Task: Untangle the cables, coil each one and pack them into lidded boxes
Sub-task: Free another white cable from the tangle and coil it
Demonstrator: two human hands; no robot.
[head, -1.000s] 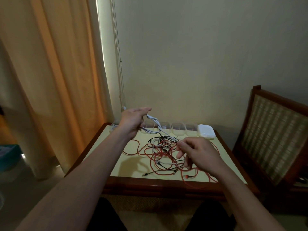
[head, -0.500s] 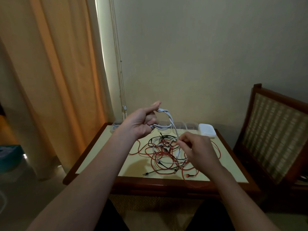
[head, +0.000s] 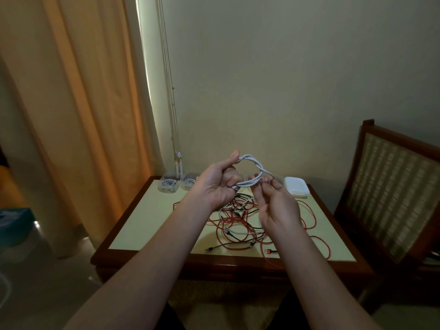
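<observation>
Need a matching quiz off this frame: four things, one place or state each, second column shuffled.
Things:
1. white cable
2. red cable
3. clear boxes
4. white box

Places or states:
A. back right of the table
B. looped, held by the left hand and the right hand
C. back left of the table, coiled cables inside
D. tangled on the table top

Pairs: 1-B, 2-D, 3-C, 4-A
</observation>
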